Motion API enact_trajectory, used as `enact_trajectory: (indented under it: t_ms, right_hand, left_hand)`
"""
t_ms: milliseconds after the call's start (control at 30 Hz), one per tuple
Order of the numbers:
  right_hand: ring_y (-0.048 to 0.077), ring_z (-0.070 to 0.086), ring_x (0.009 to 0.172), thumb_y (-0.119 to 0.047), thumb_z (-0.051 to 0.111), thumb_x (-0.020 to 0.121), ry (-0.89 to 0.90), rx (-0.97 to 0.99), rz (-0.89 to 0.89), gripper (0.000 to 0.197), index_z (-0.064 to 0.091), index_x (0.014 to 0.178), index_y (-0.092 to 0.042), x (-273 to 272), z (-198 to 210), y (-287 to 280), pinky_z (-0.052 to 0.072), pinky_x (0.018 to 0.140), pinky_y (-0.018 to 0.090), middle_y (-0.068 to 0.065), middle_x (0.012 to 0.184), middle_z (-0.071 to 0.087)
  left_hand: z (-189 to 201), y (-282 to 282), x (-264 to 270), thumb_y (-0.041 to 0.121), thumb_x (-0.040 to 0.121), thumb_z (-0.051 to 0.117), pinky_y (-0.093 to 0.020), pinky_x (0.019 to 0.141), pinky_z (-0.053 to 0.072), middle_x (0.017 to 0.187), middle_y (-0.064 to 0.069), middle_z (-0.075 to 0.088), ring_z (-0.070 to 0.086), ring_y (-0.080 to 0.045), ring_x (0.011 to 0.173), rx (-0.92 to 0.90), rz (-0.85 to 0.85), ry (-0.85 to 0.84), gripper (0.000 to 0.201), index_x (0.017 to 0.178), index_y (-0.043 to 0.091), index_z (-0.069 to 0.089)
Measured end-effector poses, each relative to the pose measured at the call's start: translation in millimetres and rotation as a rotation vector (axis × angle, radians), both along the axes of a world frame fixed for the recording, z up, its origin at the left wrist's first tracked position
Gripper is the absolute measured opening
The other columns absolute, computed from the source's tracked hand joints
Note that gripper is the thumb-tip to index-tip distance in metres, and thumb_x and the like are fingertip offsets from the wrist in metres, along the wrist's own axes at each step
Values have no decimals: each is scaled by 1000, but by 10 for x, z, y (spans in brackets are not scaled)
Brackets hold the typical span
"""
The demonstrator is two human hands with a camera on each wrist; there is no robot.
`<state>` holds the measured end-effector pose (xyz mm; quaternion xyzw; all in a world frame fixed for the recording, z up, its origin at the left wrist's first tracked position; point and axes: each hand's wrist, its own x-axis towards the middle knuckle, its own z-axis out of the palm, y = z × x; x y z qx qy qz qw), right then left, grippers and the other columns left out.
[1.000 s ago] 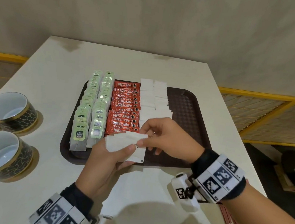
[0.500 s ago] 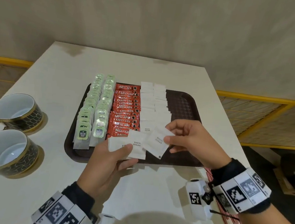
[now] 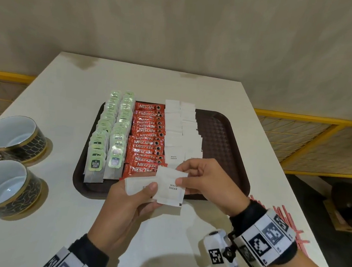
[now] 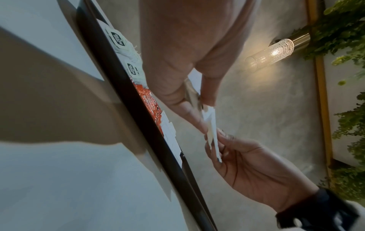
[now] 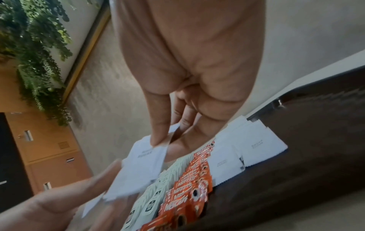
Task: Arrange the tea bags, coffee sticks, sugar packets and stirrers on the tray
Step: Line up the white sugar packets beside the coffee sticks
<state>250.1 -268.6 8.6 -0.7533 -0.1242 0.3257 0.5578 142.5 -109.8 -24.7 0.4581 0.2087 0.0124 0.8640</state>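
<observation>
My left hand [image 3: 137,196] grips a small stack of white sugar packets [image 3: 136,186] over the near rim of the brown tray [image 3: 221,137]. My right hand [image 3: 185,177] pinches the top packet [image 3: 171,188] by its far right edge; the same pinch shows in the right wrist view [image 5: 144,162]. On the tray lie two columns of green tea bags [image 3: 109,134], a column of red coffee sticks [image 3: 147,139] and two columns of sugar packets [image 3: 181,129]. Red stirrers [image 3: 286,219] lie on the table at the right, behind my right wrist.
Two dark gold-rimmed cups [image 3: 13,136] stand at the table's left edge. The right third of the tray shows bare brown surface. A yellow railing [image 3: 312,124] runs beyond the table's right side.
My right hand carried one sugar packet rightward over the tray, then came back to the stack in my left hand and now pinches the top packet. The left hand has barely moved.
</observation>
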Motion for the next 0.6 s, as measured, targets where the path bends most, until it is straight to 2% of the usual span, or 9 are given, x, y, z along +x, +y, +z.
enact_trajectory:
  t_ms: [67, 133, 233, 367, 467, 600]
  right_hand:
    - [25, 69, 77, 2, 70, 84, -76, -61, -12, 13, 69, 89, -9, 140, 11, -29, 59, 74, 35, 19, 82, 71]
    - [26, 66, 70, 0, 73, 82, -176, -146, -67, 13, 69, 87, -10, 347, -2, -71, 60, 81, 45, 19, 72, 65]
    - [36, 70, 75, -1, 75, 80, -277, -283, -65, 10, 71, 87, -7, 615, -28, -61, 58, 81, 52, 20, 80, 72]
    - [34, 72, 87, 1, 73, 82, -246, -396, -26, 7, 70, 85, -4, 770, -123, 100, 61, 77, 41, 19, 92, 73]
    - [30, 72, 88, 3, 71, 83, -166, -417, -30, 10, 68, 80, -7, 826, -205, 205, 61, 75, 36, 19, 98, 72]
    - [26, 72, 84, 3, 71, 83, -132, -458, -8, 7, 68, 87, -2, 866, -251, 277, 61, 74, 34, 17, 96, 72]
  left_hand:
    - [-30, 36, -8, 10, 79, 64, -30, 68, 61, 106, -10, 73, 72, -25, 94, -5, 26, 22, 35, 114, 7, 64]
    - [-54, 92, -13, 8, 84, 63, -34, 69, 61, 105, -12, 73, 72, -27, 91, -6, 65, 54, 28, 113, 8, 64]
    - [-67, 164, -7, 5, 87, 61, -31, 63, 61, 102, -12, 73, 73, -24, 88, -12, 111, 80, 26, 113, 8, 64]
    - [-86, 186, 2, 7, 86, 63, -30, 62, 60, 106, -12, 72, 72, -24, 93, -10, 124, 95, 31, 117, 7, 62]
    - [-92, 180, -2, 7, 87, 63, -29, 61, 60, 106, -12, 72, 72, -25, 93, -8, 123, 101, 30, 116, 7, 63]
    - [-93, 183, 3, 8, 87, 63, -31, 65, 61, 107, -13, 72, 71, -27, 97, -5, 121, 105, 30, 117, 8, 62]
